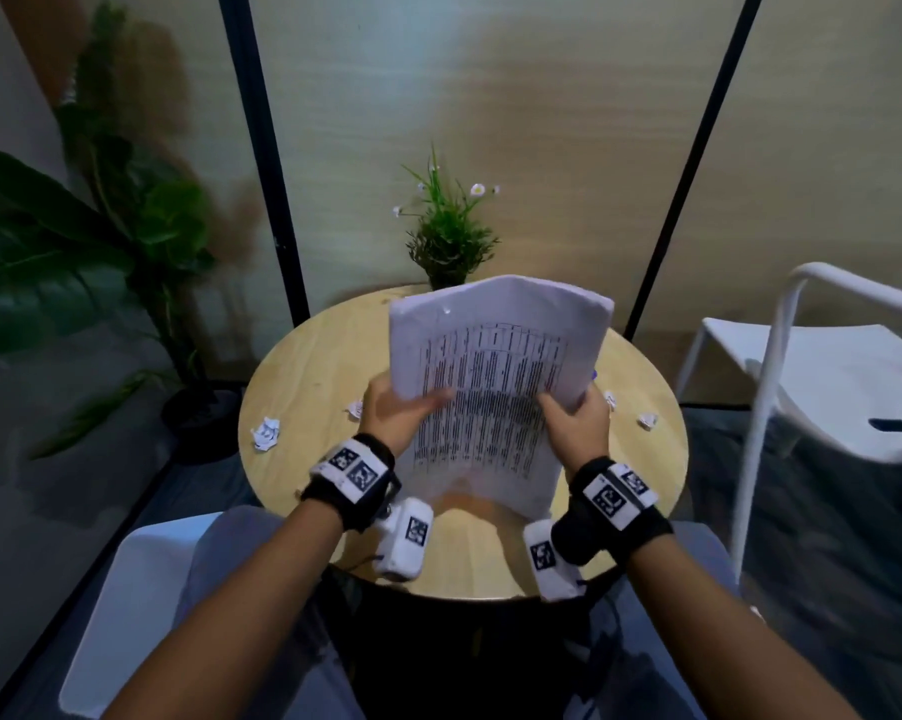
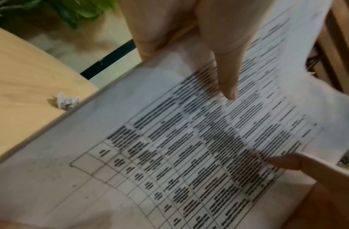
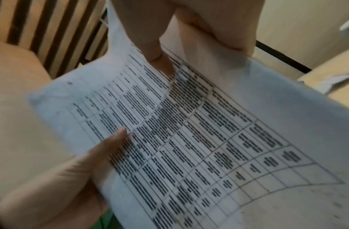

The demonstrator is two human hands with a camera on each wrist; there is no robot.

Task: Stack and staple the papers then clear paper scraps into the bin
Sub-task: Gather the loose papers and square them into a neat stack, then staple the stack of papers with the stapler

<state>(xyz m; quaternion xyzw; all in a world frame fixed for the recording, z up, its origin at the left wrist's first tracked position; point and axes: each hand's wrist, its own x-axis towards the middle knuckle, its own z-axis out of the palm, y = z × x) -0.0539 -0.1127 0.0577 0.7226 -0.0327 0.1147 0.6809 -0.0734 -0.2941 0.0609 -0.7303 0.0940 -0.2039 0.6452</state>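
Both hands on the papers (image 1: pixel 495 387), stack held upright above the round desk (image 1: pixel 303 366), printed table facing the person, top edge curling back. Left hand (image 1: pixel 394 413) grip: thumb across the front at the left edge, fingers behind. Right hand (image 1: pixel 576 423) grip: same pinch on the right edge. Paper scraps on the desk: one far left (image 1: pixel 266 433), one by the left hand (image 1: pixel 355 409), two right (image 1: pixel 646 419). Small potted plant (image 1: pixel 446 236) at the desk's far edge.

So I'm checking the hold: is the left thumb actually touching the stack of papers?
Touching. The left wrist view shows the left hand's thumb lying flat on the printed top sheet of the stack of papers; the head view agrees.
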